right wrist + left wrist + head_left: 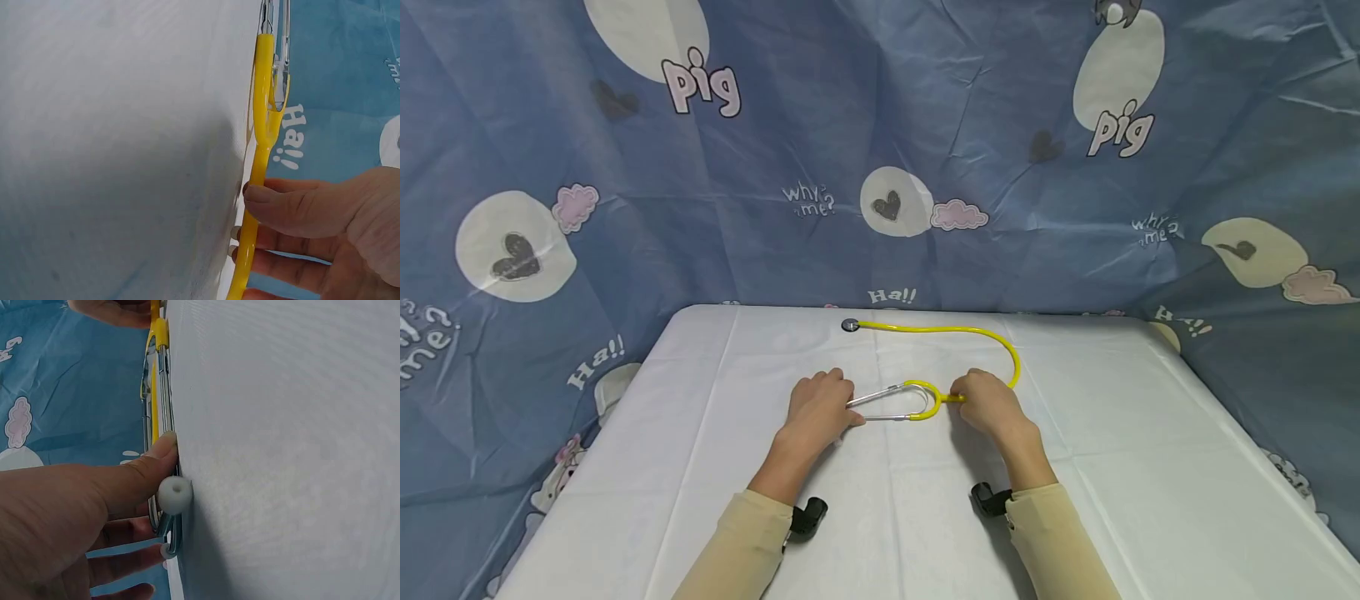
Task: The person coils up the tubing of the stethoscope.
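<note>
A stethoscope with a yellow tube (940,328) and metal ear tubes (883,417) lies across the white-covered table. My left hand (822,406) grips the ear tubes near their ends. In the left wrist view the thumb presses on the metal, and a white eartip (175,495) shows just below it. My right hand (991,403) pinches the yellow tube just past the fork (267,125), thumb on one side and fingers on the other. From there the tube curves away to the round chest piece (850,325) near the far edge.
A white cloth (737,500) with fold creases covers the table. Behind its far edge hangs a blue printed curtain (805,258), which also runs down both sides. A dark wrist camera (808,518) sits on the left sleeve, another (989,499) on the right.
</note>
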`<action>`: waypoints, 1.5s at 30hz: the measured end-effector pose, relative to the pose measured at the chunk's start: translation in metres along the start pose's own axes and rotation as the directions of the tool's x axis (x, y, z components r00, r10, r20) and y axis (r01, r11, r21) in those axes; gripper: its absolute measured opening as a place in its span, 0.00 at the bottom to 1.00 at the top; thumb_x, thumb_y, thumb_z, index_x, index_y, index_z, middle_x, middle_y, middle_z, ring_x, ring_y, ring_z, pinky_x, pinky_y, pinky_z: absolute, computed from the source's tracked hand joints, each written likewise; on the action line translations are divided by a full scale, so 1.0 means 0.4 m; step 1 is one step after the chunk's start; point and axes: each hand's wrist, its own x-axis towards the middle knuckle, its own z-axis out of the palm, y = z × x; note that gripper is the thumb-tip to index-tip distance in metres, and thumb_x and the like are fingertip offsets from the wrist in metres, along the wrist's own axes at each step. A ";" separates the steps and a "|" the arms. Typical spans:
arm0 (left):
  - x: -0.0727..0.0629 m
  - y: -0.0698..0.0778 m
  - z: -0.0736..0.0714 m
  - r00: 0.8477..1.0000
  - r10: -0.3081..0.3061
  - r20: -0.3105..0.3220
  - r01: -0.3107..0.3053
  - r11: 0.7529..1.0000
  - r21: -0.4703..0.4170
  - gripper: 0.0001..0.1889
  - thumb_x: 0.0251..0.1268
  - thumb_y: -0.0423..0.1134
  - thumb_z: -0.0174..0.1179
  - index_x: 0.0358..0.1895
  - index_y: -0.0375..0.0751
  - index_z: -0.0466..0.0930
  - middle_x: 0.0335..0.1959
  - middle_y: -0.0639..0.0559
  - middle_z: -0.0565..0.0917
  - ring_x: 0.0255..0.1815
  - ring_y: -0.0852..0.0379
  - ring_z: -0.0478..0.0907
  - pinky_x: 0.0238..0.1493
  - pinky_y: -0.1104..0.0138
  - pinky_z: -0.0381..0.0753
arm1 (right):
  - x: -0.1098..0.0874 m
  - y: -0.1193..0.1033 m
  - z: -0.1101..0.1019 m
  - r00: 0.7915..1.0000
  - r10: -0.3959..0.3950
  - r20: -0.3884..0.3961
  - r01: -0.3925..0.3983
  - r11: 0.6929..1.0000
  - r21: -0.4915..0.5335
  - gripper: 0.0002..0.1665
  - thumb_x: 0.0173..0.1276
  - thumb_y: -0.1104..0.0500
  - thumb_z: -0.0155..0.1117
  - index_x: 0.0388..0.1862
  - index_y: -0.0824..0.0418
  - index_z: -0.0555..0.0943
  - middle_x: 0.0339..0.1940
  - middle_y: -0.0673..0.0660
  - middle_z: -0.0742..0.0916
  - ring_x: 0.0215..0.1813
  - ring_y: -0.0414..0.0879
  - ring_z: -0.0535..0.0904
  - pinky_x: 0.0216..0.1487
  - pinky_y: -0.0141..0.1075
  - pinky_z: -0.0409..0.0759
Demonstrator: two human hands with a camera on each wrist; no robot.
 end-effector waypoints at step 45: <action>0.000 0.001 -0.010 0.988 0.146 -0.049 -0.149 0.987 -0.061 0.20 0.56 0.50 0.69 0.12 0.52 0.71 0.17 0.60 0.72 0.18 0.61 0.66 0.25 0.64 0.67 | 0.010 0.007 -0.020 0.994 -0.017 -0.104 0.025 0.997 0.075 0.11 0.64 0.71 0.55 0.29 0.60 0.82 0.29 0.54 0.82 0.29 0.46 0.69 0.32 0.37 0.67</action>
